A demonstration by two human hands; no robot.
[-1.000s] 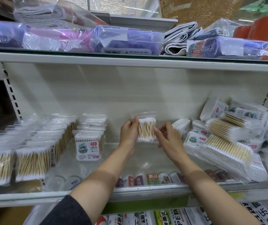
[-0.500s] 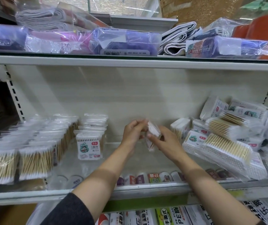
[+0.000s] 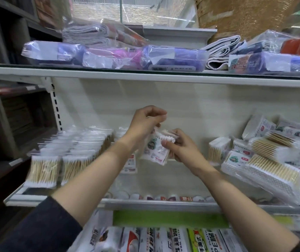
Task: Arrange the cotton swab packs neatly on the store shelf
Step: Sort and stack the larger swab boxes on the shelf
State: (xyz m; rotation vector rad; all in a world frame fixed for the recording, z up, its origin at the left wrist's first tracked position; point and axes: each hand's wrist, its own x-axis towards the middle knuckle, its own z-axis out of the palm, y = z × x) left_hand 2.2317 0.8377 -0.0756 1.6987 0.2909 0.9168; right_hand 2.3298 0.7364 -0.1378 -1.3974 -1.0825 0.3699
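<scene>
hands meet over the middle of the shelf (image 3: 145, 201). right hand (image 3: 182, 149) grips a swab pack (image 3: 157, 151), thumb curled across its front; the pack hangs tilted in the air. left hand (image 3: 143, 122) pinches the pack's top edge with curled fingers. neat rows (image 3: 63, 153) stand to the left, a loose heap (image 3: 265, 159) lies to the right.

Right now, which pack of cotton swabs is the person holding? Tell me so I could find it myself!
Look at the middle shelf, between the tidy rows on the left and the messy heap on the right. There, in the air, the right hand grips one small cotton swab pack while the left hand pinches its top. It is the only pack off the shelf, tilted, label showing.
</scene>
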